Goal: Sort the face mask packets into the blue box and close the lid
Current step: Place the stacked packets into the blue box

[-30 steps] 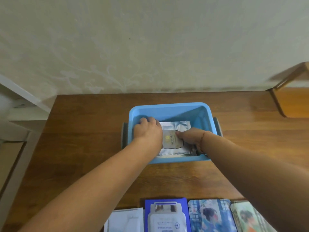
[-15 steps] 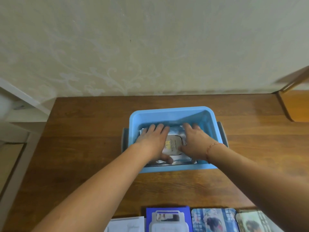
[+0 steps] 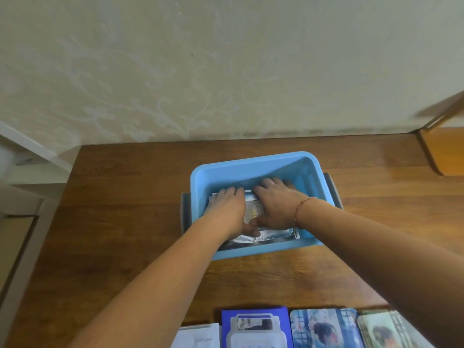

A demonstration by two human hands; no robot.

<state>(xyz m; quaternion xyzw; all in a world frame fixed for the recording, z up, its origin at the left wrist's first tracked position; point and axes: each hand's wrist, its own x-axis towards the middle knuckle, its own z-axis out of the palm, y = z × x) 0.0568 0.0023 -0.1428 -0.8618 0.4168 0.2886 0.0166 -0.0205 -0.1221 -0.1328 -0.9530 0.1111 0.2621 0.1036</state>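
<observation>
The box (image 3: pixel 256 169) sits mid-frame on the table (image 3: pixel 125 209), long axis running left to right, open top up, a grey handle on each short end. Inside lies a stack of silver packets (image 3: pixel 266 236), flat, long axis running toward the wall; the top one shows gold print between the hands. The left hand (image 3: pixel 229 209) and right hand (image 3: pixel 276 204) lie palm-down on the stack, fingers spread flat toward the far wall, thumbs meeting near the front; neither grip closes around anything. A bracelet (image 3: pixel 301 207) circles the right wrist. Along the bottom edge lie a white packet (image 3: pixel 198 337), a blue packet (image 3: pixel 256 327) and two picture packets (image 3: pixel 326 327), well apart from the box.
</observation>
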